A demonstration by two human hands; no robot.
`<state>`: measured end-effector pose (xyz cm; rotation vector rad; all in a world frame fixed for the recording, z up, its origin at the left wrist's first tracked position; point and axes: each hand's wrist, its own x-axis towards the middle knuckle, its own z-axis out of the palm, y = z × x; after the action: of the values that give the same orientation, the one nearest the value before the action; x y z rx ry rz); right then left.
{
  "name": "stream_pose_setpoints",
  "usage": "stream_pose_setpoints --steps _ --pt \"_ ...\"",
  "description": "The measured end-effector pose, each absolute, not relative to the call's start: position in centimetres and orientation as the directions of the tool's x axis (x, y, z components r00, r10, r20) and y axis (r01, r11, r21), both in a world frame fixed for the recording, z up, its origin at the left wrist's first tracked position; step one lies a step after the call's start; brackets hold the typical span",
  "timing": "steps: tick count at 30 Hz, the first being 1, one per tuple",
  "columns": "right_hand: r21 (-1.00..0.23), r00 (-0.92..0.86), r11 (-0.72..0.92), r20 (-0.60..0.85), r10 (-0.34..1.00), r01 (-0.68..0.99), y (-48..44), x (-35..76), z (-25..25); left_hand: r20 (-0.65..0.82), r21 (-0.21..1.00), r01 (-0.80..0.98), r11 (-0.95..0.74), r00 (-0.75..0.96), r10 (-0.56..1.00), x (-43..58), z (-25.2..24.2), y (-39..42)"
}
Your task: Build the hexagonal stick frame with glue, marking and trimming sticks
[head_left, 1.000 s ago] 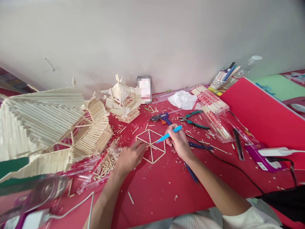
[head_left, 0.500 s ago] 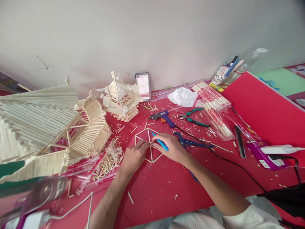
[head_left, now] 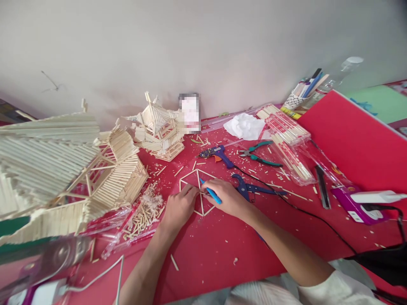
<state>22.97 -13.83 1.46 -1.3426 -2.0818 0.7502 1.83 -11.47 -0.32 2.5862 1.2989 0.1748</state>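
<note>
A flat six-sided frame of thin wooden sticks (head_left: 199, 203) lies on the red table, with sticks crossing its inside. My left hand (head_left: 180, 206) is closed, its fingertips pinching at the middle of this frame; the exact stick under them is partly hidden. From the other side, my right hand (head_left: 228, 198) grips a blue pen (head_left: 213, 195), slanted over the frame's centre. Its fingertips nearly meet those of the left. Behind the frame lies a blue glue gun (head_left: 219, 155), and a blue cutter tool (head_left: 244, 187) rests just past my right hand.
Stick-built model houses (head_left: 163, 131) and a larger roofed one (head_left: 47, 148) stand at left. Cut stick pieces (head_left: 141, 220) are heaped nearby. Green-handled pliers (head_left: 259, 154), bagged sticks (head_left: 289, 144), a utility knife (head_left: 322, 186) and a purple power strip (head_left: 358, 207) lie right.
The pen and my right hand have shifted slightly left over the frame. My left hand stays at the frame's middle. The camera view has moved a little.
</note>
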Motion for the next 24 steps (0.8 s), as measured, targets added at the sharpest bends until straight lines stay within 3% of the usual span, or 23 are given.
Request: stream_pose_setpoints --steps 5,9,16,24 --pt "-0.824 -0.220 0.296 0.213 0.952 0.483 -14.0 23.1 2.3 0.008 0.289 0.775 -0.562 0.584 0.811 2.0 -0.1 -11.5" --pt "-0.907 -0.106 0.180 0.151 0.983 0.380 -14.0 23.3 2.6 0.019 0.299 0.775 -0.557 0.579 0.815 2.1 0.1 -11.5" --pt "-0.909 -0.167 0.103 0.038 0.985 0.403 -13.9 22.9 2.0 -0.011 0.323 0.793 -0.516 0.549 0.836 2.3 0.3 -11.5" --pt "-0.886 -0.166 0.127 0.057 0.984 0.446 -13.9 22.6 1.8 -0.055 0.284 0.812 -0.509 0.544 0.837 2.5 0.8 -11.6"
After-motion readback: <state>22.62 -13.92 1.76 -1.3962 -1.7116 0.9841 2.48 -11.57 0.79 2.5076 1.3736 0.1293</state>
